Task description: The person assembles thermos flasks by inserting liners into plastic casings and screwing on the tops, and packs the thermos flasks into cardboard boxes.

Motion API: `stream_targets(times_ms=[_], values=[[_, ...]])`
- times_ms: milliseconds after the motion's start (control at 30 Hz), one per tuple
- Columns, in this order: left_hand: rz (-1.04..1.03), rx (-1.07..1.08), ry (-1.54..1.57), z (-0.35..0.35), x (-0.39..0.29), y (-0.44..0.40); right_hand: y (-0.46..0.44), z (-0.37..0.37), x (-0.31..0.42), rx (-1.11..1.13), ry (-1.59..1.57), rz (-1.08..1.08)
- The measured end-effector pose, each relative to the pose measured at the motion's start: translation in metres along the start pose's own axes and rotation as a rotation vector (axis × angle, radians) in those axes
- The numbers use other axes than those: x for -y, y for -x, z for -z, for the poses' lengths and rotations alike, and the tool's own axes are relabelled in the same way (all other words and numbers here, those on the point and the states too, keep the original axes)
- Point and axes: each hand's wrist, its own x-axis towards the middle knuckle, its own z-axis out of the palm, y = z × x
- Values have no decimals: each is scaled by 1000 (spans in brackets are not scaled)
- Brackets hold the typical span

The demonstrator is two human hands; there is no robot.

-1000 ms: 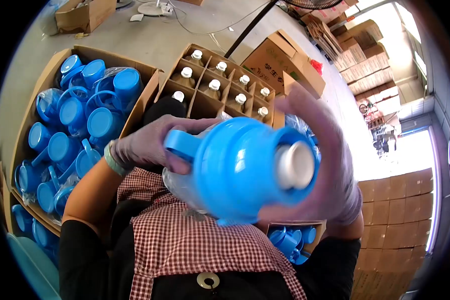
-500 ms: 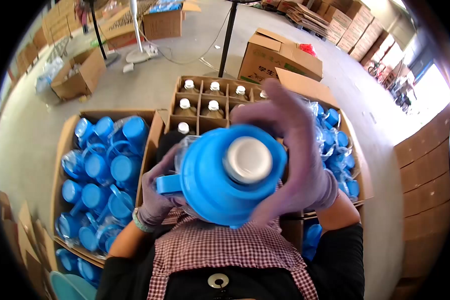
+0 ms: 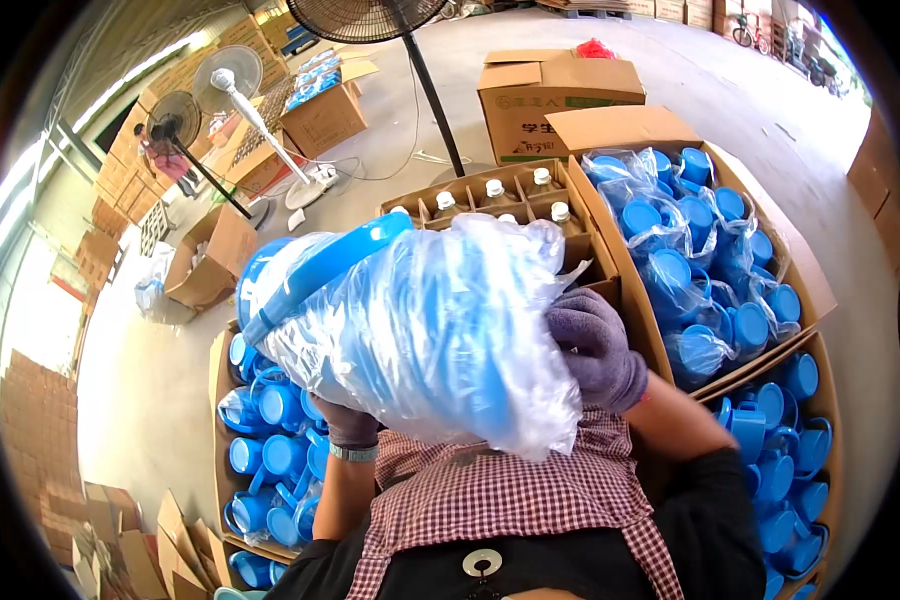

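Note:
Held slanting in front of me is a large blue thermos jug (image 3: 355,245) with a side handle, wrapped in a crinkled clear plastic bag (image 3: 470,340). Its top end points to the upper left. My left hand (image 3: 350,425), in a purple-grey glove, holds it from below; the fingers are hidden behind it. At the bag's right end, my gloved right hand (image 3: 598,348) has its fingers curled in against the loose plastic. Behind the jug is a divided carton (image 3: 610,265) of white-capped bottle-like pieces (image 3: 495,188).
Cartons of bagged blue jugs stand at the left (image 3: 220,400) and right (image 3: 635,290), with another carton (image 3: 832,440) at lower right. Beyond are a closed-up carton (image 3: 560,105), a black fan pole (image 3: 432,105) and a white fan stand (image 3: 270,130). A person (image 3: 165,155) stands far off.
The jug has tipped from its top facing me to lying slanted toward the upper left, its bag now around it. My right hand has gone from spread beside the jug to curled at the bag's end.

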Motion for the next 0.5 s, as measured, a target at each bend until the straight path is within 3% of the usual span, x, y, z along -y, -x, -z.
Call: stream_targets(times_ms=[67,100,133,200,233,267,300,333,500], values=[[81,61,-37,-9,2,1,-3,11,-9,95,-2,-54],[35,35,-239,-2,3,1,-12,18,-26,189,84,272],[-12,7,-440,6,5,1,-21,26,-27,207,115,277],[-5,-38,-407,16,8,2,-24,35,-22,237,186,82],[45,-53,-174,13,8,2,-10,23,-27,138,77,-105],[93,-65,61,10,7,-1,1,6,-22,23,-84,-448],[10,-97,85,-14,10,-3,12,-10,-16,-174,-272,-765],[-77,-133,110,-41,11,-5,41,-34,-30,-376,-938,-1192],[-124,-168,-42,-61,-6,-13,87,-64,-10,-130,-938,-1274]])
